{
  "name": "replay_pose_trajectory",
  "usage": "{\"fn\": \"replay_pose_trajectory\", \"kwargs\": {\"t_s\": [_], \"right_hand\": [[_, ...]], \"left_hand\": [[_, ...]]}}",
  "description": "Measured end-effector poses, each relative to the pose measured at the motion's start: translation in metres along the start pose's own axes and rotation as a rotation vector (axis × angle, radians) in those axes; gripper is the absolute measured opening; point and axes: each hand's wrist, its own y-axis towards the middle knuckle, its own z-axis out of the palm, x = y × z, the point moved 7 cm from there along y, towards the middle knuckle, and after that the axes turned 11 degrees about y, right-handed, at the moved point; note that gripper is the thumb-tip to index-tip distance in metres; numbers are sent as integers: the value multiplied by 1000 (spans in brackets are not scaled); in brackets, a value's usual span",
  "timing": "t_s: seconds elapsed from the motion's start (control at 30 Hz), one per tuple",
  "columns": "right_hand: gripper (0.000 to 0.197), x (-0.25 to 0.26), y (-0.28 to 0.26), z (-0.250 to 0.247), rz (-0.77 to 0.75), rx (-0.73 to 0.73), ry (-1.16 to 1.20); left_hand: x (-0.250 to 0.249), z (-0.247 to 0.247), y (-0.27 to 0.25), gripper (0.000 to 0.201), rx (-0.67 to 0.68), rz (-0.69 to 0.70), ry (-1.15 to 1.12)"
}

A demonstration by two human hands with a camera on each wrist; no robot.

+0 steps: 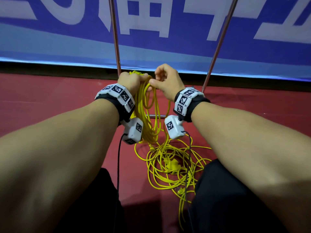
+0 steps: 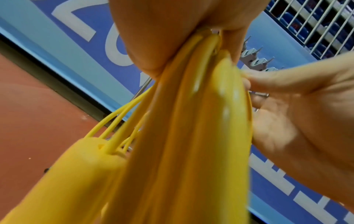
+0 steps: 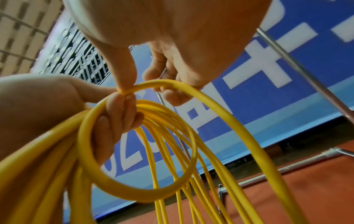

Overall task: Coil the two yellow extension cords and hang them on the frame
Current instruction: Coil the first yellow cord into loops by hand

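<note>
My left hand (image 1: 140, 79) grips the top of a bundle of coiled yellow cord (image 1: 146, 115), whose loops hang down between my wrists. The right hand (image 1: 155, 80) pinches one strand of that cord (image 3: 191, 94) between thumb (image 3: 124, 71) and fingers, right beside the left hand's fingers (image 3: 118, 115). The rest of the yellow cord (image 1: 178, 167) lies tangled on the red floor below, with a yellow plug (image 1: 171, 164) in it. A yellow socket block (image 2: 76, 174) hangs by the bundle. The metal frame's two uprights (image 1: 115, 39) (image 1: 218, 42) rise just behind my hands.
A blue banner with white lettering (image 1: 168, 22) stands behind the frame. The frame's low crossbar (image 1: 157, 116) runs just behind the hanging loops. My knees in black trousers (image 1: 218, 190) flank the floor tangle, and black cables (image 1: 118, 165) hang from the wrist cameras.
</note>
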Motion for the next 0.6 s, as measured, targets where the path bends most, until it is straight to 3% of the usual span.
{"fn": "replay_pose_trajectory", "kwargs": {"t_s": [0.1,0.23,0.4,0.47,0.53,0.6], "right_hand": [[32,-6,0,-7,3,-14,53],[39,-10,1,-12,0,-32,90],[31,-20,0,-6,47,0,27],[32,-33,-5,0,116,79,-46],[52,-50,-14,5,234,196,-109],[58,-70,-21,-1,391,215,-65]], "left_hand": [[-2,2,0,38,1,-9,7],[-5,6,-5,8,48,-4,175],[-3,-3,0,11,-17,-20,284],[-2,-1,-1,11,3,-12,237],[-3,-3,-3,14,-2,-19,142],[-5,-7,-6,13,-13,-35,29]]}}
